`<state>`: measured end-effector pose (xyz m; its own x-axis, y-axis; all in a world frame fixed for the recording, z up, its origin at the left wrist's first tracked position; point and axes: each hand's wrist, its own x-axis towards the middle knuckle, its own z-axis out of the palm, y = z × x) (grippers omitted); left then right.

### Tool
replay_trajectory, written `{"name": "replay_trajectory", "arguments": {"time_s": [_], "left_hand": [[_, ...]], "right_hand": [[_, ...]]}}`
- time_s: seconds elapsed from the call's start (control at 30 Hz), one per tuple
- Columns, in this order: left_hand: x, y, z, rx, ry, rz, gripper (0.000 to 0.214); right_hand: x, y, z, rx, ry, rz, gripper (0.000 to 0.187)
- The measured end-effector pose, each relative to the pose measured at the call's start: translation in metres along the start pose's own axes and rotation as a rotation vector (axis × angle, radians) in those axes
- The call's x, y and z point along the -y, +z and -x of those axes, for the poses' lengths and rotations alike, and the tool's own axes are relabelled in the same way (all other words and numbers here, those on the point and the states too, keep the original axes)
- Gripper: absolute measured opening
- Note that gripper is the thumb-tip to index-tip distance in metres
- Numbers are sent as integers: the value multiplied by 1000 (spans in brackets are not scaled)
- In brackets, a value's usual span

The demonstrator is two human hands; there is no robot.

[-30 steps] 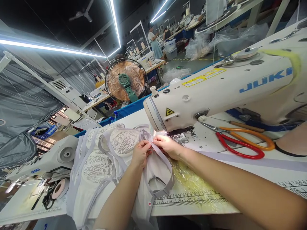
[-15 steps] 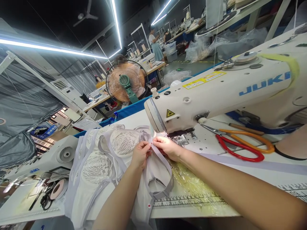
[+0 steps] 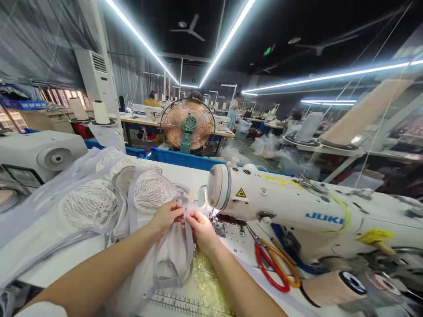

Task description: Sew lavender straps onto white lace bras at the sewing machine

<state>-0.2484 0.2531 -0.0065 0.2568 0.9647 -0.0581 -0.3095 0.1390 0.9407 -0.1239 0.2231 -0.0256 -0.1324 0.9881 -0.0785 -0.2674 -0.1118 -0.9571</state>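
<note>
My left hand (image 3: 169, 218) and my right hand (image 3: 201, 229) are close together in front of the sewing machine head, both closed in a pinch on a pale lilac bra strap (image 3: 188, 240). From my fingers the strap loops down toward the table. Beneath and to the left lies a white lace bra (image 3: 153, 191) with lilac edging, joined by further bra pieces (image 3: 87, 204) spread leftward. Just right of my right hand are the needle and presser foot area of the white sewing machine (image 3: 257, 189), lit by a small lamp. My fingertips partly hide the pinched spot.
Scissors (image 3: 272, 266) with red and orange handles lie under the machine arm, near a thread cone (image 3: 333, 288). A printed ruler (image 3: 185, 304) runs along the table's front. Another machine (image 3: 42, 154) stands left; a large fan (image 3: 188, 123) stands beyond the table.
The camera view has levelled and turned, showing more of the room and the thread cones at right. Both hands keep their pinch on the strap, at nearly the same place by the machine.
</note>
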Motion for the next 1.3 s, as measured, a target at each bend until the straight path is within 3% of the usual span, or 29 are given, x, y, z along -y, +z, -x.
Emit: {"name": "replay_trajectory", "arguments": {"time_s": [0.63,0.9,1.3], "left_hand": [[2,-2,0,-10,16,-37,12],[-5,-10,-8,-95,29,36,13],[-13,-11,-1,-108,77,41,17]], "right_hand": [[-1,-4,6,-18,77,14,33],[-3,-5,8,39,97,78,32],[-5,-6,10,110,87,93,32]]}}
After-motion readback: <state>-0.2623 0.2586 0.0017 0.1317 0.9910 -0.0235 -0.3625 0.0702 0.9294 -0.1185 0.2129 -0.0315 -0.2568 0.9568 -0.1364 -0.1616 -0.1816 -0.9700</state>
